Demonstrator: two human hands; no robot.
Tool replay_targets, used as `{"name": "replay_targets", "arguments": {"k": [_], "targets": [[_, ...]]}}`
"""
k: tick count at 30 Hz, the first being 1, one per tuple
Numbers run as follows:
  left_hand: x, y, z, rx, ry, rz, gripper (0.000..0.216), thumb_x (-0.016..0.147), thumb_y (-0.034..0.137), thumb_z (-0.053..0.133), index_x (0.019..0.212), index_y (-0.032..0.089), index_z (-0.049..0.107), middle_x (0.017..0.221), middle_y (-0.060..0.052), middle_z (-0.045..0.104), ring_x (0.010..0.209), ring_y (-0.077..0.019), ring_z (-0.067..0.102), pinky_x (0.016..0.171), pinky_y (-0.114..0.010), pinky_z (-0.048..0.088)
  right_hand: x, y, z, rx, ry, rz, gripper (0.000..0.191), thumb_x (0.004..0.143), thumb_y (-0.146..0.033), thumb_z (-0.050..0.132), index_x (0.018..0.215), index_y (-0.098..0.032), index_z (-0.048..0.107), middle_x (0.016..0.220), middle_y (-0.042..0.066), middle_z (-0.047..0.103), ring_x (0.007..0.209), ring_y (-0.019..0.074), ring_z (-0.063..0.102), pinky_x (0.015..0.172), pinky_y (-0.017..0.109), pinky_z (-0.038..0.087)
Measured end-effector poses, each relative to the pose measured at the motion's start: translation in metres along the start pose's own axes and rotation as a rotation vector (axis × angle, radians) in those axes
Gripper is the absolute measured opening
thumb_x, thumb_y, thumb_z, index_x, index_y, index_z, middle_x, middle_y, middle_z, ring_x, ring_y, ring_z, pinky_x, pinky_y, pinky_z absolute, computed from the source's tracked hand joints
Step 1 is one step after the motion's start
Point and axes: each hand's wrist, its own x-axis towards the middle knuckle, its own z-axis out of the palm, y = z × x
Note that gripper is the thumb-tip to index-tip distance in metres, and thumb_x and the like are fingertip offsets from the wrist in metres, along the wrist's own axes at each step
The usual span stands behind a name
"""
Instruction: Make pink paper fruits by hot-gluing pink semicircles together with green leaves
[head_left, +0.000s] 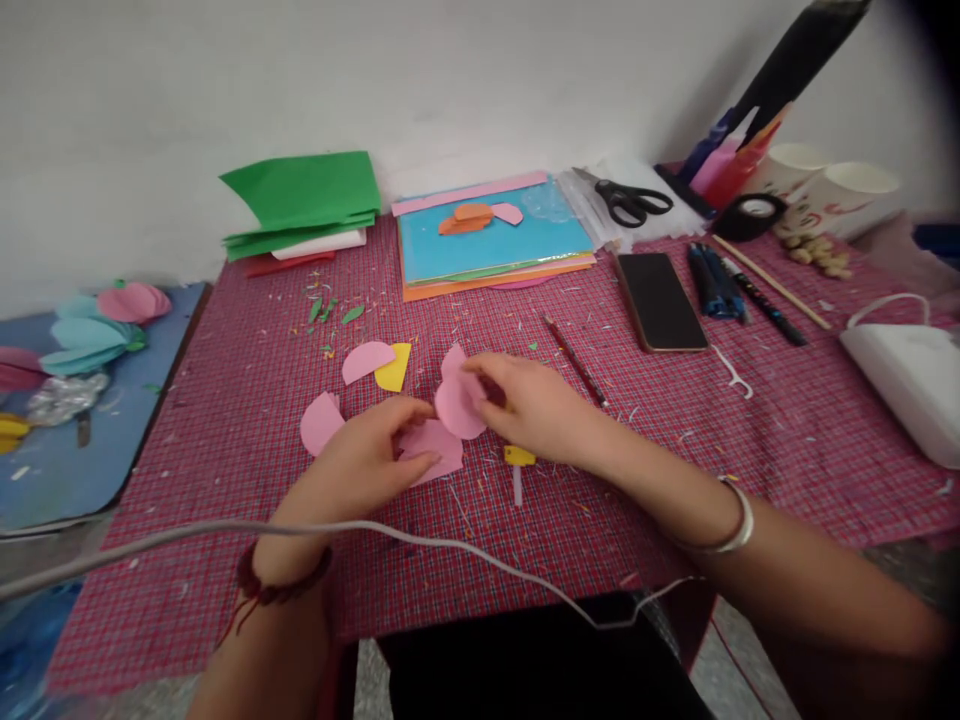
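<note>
My right hand (536, 405) pinches a rounded pink paper piece (459, 405) between thumb and fingers, just above the table. A smaller pink lobe shows at its top. My left hand (367, 445) is beside it, thumb and index finger apart. Its thumb rests over another pink paper piece (442, 455), partly hidden by the hand. Left of that hand is a pink half-round stack (321, 424). Beyond it, a pink half circle (367, 361) overlaps a yellow paper piece (395, 369). A small yellow pencil sharpener-like item (519, 456) lies below my right hand.
A white cable (360, 526) crosses in front of my left wrist. Behind lie coloured sheets (495, 245), green paper (307, 195), black scissors (634, 202) and a phone (661, 302). A pencil (576, 362) lies near my right hand. Paper flowers (90, 335) rest on a blue board (142, 400).
</note>
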Motion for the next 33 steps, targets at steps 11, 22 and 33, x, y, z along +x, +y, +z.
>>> {"name": "replay_targets", "arguments": {"k": [11,22,33], "targets": [[0.009,0.0,0.007,0.432,0.002,0.108,0.021,0.075,0.003,0.044,0.082,0.016,0.059,0.084,-0.006,0.057,0.084,-0.0223,0.053,0.077,-0.037,0.043,-0.017,-0.01,0.002,-0.051,0.075,-0.161,0.019,0.087,-0.016,0.054,0.103,-0.017,0.063,0.098,0.006,0.068,0.093,0.022,0.06,0.084,0.037,0.04],[-0.002,0.018,-0.011,-0.215,0.001,0.111,0.024,0.082,0.017,0.057,0.058,0.017,0.054,0.057,0.005,0.045,0.054,-0.0094,0.042,0.051,-0.023,0.03,-0.022,-0.012,0.007,0.141,0.03,-0.165,0.008,0.086,-0.019,0.056,0.081,-0.016,0.06,0.069,0.0,0.059,0.066,0.013,0.053,0.063,0.027,0.036],[-0.003,0.01,-0.012,-0.975,0.422,-0.215,0.016,0.067,0.026,0.077,0.074,0.018,0.065,0.066,0.003,0.061,0.058,-0.0075,0.053,0.053,-0.017,0.041,-0.027,-0.007,-0.022,0.038,-0.022,-0.13,0.016,0.086,-0.014,0.051,0.074,-0.018,0.061,0.071,0.0,0.064,0.069,0.0125,0.056,0.069,0.027,0.037]]}}
